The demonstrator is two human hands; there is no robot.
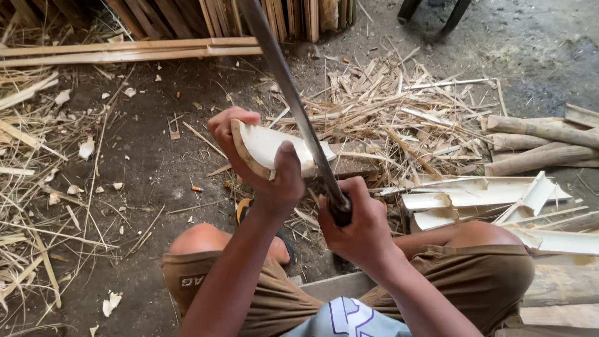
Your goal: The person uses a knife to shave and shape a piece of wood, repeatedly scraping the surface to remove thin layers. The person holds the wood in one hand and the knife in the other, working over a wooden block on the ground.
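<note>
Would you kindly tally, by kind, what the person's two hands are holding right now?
Curved pale bamboo piece, in the left hand: 1
Long knife blade, its handle in the right hand: 1
Total: 2

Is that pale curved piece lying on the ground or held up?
Held up: the left hand grips the curved piece above the ground, with the right hand's long blade crossing it.
</note>
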